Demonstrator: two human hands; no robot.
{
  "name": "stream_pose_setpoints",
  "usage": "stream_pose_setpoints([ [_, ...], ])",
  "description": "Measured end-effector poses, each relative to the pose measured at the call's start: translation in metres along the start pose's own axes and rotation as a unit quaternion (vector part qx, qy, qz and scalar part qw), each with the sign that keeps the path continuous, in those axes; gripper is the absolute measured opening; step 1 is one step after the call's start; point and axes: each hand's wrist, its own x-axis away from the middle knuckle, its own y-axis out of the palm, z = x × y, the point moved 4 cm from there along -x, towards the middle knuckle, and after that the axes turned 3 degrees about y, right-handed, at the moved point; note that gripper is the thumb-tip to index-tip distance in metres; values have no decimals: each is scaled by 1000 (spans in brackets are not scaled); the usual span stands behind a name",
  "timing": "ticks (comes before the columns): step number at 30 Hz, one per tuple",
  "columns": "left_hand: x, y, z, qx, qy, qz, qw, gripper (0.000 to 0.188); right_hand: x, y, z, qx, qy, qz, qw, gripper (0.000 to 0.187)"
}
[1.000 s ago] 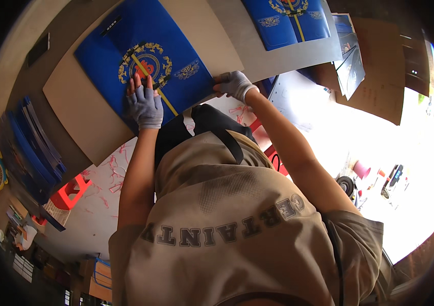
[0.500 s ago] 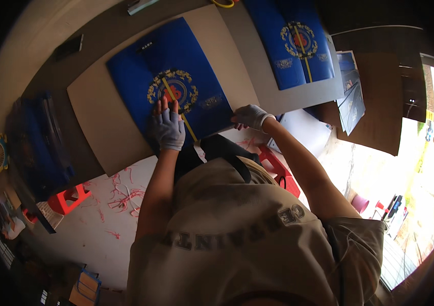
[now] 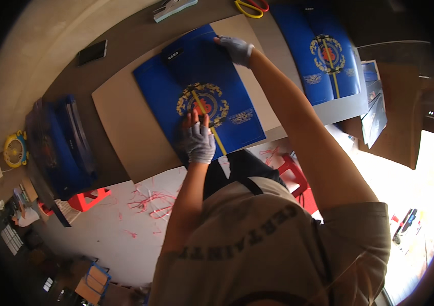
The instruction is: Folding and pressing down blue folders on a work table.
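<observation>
A flat blue printed sheet (image 3: 227, 84) with a red emblem, a gold wreath and a yellow stripe lies on a beige board (image 3: 120, 115). My left hand (image 3: 199, 143), in a grey-white glove with bare fingertips, rests flat on its near part, just below the emblem, fingers stretched out. At the sheet's far right corner is my right hand (image 3: 236, 49), gloved the same way. Its fingers are closed on the edge there; the glove partly hides the grip. A matching blue piece (image 3: 298, 53) lies to the right on a pale grey board (image 3: 350, 104).
Scissors (image 3: 251, 9) with red and yellow handles and a pale flat tool (image 3: 175, 7) lie at the far edge. A dark phone (image 3: 93, 52) is at far left. Blue stacked pieces (image 3: 69, 148) and a yellow fan (image 3: 15, 149) stand left. Red stools (image 3: 90, 200) are below.
My right hand has moved from the sheet's near right corner up to its far right corner. My left hand stays on the sheet. The whole view has shifted.
</observation>
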Motion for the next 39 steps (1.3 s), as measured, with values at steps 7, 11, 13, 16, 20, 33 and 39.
stream_pose_setpoints([
  [7,6,-12,-2,-1,-32,6,999,50,143,95,66,127,-81,-88,985,83],
  [11,-14,-6,0,210,-100,14,972,45,162,134,72,289,-239,-30,927,85],
  [13,1,-1,-16,324,-151,36,933,43,175,153,66,329,-276,-7,903,86],
  [16,3,19,-12,290,-135,5,947,45,176,163,64,358,-288,16,888,85],
  [20,16,33,-16,251,-117,-30,960,47,174,167,71,407,-327,29,852,79],
  [33,39,50,-55,168,-126,-19,978,56,163,152,66,337,-368,22,866,75],
  [39,-1,-8,0,13,-14,14,1000,47,127,45,59,488,-176,194,833,72],
])
